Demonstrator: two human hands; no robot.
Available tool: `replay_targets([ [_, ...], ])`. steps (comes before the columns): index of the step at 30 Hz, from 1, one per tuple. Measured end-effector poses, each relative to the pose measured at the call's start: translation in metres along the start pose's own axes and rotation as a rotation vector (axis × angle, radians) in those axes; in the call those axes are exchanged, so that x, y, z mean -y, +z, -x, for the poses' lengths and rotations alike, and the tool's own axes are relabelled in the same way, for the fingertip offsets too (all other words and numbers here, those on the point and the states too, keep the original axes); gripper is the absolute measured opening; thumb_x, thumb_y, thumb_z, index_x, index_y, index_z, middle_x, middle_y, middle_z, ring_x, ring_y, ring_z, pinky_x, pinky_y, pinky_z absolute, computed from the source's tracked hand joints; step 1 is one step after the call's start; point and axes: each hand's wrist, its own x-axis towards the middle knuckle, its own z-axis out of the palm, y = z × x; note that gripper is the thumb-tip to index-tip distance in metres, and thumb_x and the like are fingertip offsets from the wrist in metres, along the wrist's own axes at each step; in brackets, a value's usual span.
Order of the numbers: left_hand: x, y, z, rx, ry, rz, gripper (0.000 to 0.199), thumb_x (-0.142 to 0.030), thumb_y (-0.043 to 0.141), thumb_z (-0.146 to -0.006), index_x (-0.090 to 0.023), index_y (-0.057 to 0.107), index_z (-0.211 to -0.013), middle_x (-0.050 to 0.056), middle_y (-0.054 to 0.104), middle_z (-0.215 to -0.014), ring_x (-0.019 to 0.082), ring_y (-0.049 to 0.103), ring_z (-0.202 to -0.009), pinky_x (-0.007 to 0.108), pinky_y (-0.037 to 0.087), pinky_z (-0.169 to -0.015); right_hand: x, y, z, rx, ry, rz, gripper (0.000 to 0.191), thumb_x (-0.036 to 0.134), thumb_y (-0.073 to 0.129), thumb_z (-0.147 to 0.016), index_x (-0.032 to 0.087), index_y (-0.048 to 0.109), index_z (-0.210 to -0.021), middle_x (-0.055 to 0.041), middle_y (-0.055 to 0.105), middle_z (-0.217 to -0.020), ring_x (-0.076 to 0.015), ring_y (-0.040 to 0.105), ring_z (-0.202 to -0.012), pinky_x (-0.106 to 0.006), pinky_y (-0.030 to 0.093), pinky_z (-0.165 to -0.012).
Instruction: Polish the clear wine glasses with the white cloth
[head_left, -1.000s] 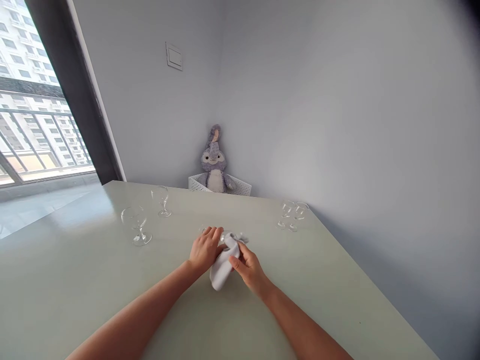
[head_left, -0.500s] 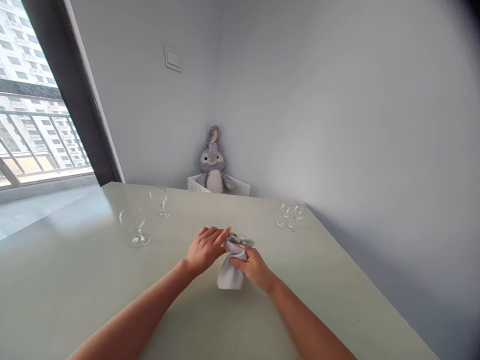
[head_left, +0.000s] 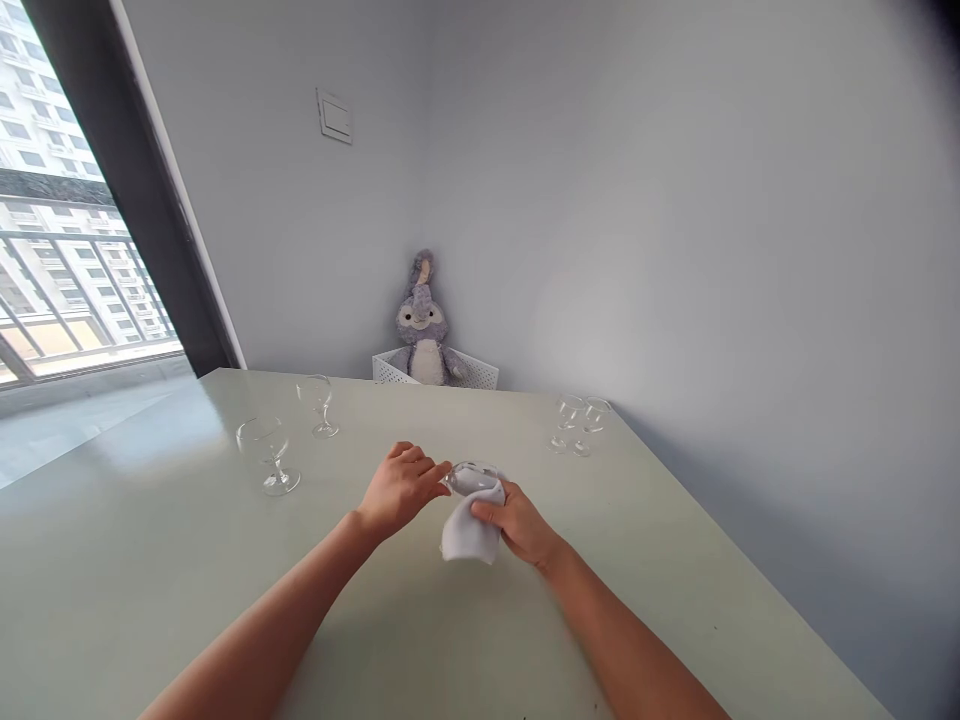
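Observation:
My left hand [head_left: 403,488] is closed at the left end of a clear stemmed glass [head_left: 463,480], which lies tilted on its side above the table. The fingers hide the stem and foot. My right hand [head_left: 525,522] pinches a white cloth [head_left: 471,532] against the glass's right side, thumb on top. The cloth hangs down toward me, and part of it shows through or behind the glass.
Two wide stemmed glasses stand upright at the left, a nearer glass [head_left: 281,482] and a farther glass [head_left: 325,430]. Two slimmer glasses [head_left: 582,447] stand close together at the back right. Beyond the pale table [head_left: 637,600], a plush toy [head_left: 427,360] sits in a white basket [head_left: 480,374].
The cloth has come away from the far part of the glass, so the bowl now shows. My left hand has shifted slightly left, and my right hand slightly right with the cloth.

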Motion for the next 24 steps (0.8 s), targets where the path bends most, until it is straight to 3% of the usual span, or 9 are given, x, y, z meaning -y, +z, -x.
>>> replay_targets([
  [2,0.003,-0.003,-0.001,0.085,-0.065,0.134,0.026,-0.044,0.052,-0.078,-0.027,0.063,-0.096,0.001,0.063,-0.069,0.016,0.055,-0.075,0.031,0.038,-0.078,0.012,0.003,0.007,0.028,-0.056,0.219,0.034,0.030,0.068,-0.067,0.023,0.062,-0.100,-0.0010,0.062,-0.088,-0.0161,0.055,-0.083,-0.030,0.045,-0.074],
  [4,0.003,-0.005,-0.001,0.255,-0.115,0.310,0.027,-0.046,0.048,-0.079,-0.027,0.064,-0.090,-0.001,0.062,-0.065,0.014,0.055,-0.066,0.026,0.040,-0.065,0.019,0.002,0.012,0.073,-0.060,0.355,0.025,0.029,0.067,-0.067,0.023,0.066,-0.092,-0.0002,0.062,-0.086,-0.0171,0.054,-0.084,-0.032,0.043,-0.076],
  [6,0.000,-0.005,-0.001,0.435,-0.121,0.434,0.031,-0.044,0.039,-0.084,-0.025,0.064,-0.086,-0.002,0.062,-0.064,0.013,0.054,-0.061,0.023,0.040,-0.057,0.017,-0.003,0.011,0.102,-0.036,0.362,0.017,0.030,0.067,-0.067,0.021,0.068,-0.082,-0.0003,0.061,-0.080,-0.0172,0.054,-0.080,-0.031,0.044,-0.073],
  [7,-0.002,-0.004,-0.001,0.459,-0.112,0.427,0.033,-0.041,0.035,-0.087,-0.025,0.063,-0.084,-0.001,0.063,-0.066,0.013,0.055,-0.061,0.023,0.040,-0.057,0.014,-0.006,0.008,0.090,-0.028,0.320,0.017,0.030,0.069,-0.065,0.020,0.068,-0.078,-0.0005,0.061,-0.078,-0.0170,0.055,-0.079,-0.031,0.044,-0.071],
  [8,-0.004,-0.003,-0.001,0.419,-0.096,0.366,0.033,-0.038,0.033,-0.088,-0.024,0.063,-0.085,0.000,0.064,-0.070,0.014,0.056,-0.066,0.025,0.040,-0.061,0.008,-0.009,0.005,0.055,-0.022,0.247,0.017,0.030,0.070,-0.064,0.019,0.067,-0.076,-0.0007,0.061,-0.076,-0.0165,0.055,-0.077,-0.030,0.044,-0.070],
  [12,-0.008,0.003,-0.001,0.039,0.065,-0.048,0.023,-0.029,0.042,-0.085,-0.020,0.058,-0.100,0.007,0.063,-0.084,0.021,0.053,-0.086,0.037,0.035,-0.082,-0.014,-0.012,-0.007,-0.076,0.045,-0.177,0.028,0.036,0.069,-0.066,0.015,0.065,-0.083,-0.0021,0.060,-0.071,-0.0120,0.054,-0.058,-0.026,0.045,-0.055],
  [15,-0.003,0.004,0.000,0.031,0.154,-0.083,0.020,-0.030,0.043,-0.085,-0.019,0.059,-0.092,0.005,0.060,-0.072,0.018,0.051,-0.074,0.033,0.035,-0.072,-0.019,-0.008,-0.008,0.012,0.064,-0.174,0.031,0.034,0.069,-0.066,0.016,0.064,-0.090,-0.0020,0.060,-0.073,-0.0117,0.054,-0.059,-0.026,0.046,-0.055],
  [19,0.007,0.001,0.000,0.182,0.016,0.195,0.025,-0.035,0.045,-0.082,-0.019,0.057,-0.067,0.000,0.052,-0.057,0.013,0.045,-0.059,0.024,0.031,-0.055,-0.008,-0.006,-0.001,0.116,-0.043,0.252,0.028,0.024,0.068,-0.068,0.022,0.065,-0.095,-0.0008,0.062,-0.089,-0.0168,0.055,-0.087,-0.032,0.043,-0.080],
  [24,0.013,-0.005,-0.001,0.605,-0.225,0.841,0.034,-0.044,0.045,-0.078,-0.016,0.053,-0.059,-0.001,0.048,-0.056,0.009,0.040,-0.049,0.020,0.030,-0.048,-0.005,-0.018,-0.002,0.175,-0.245,0.602,0.028,0.018,0.050,-0.079,0.025,0.064,-0.101,-0.0016,0.065,-0.097,-0.0185,0.057,-0.094,-0.036,0.044,-0.085],
])
